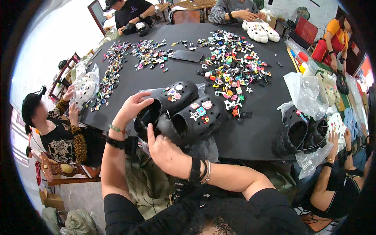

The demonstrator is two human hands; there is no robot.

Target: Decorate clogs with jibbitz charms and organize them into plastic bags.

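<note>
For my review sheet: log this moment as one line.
left hand: grips left black clog | right hand: grips right black clog | charms: spread on black table

Head view looks steeply down — close over the black table (156,78).

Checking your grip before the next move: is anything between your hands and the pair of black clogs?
No. Left hand grips the left clog's heel opening, right hand holds the right clog's heel; both touch directly.

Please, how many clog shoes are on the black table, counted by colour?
Black rubber clogs in the person's hands: 2
Black rubber clogs in the clear plastic bag at the right: 2
White rubber clogs at the far edge: 2
Total: 6
</note>
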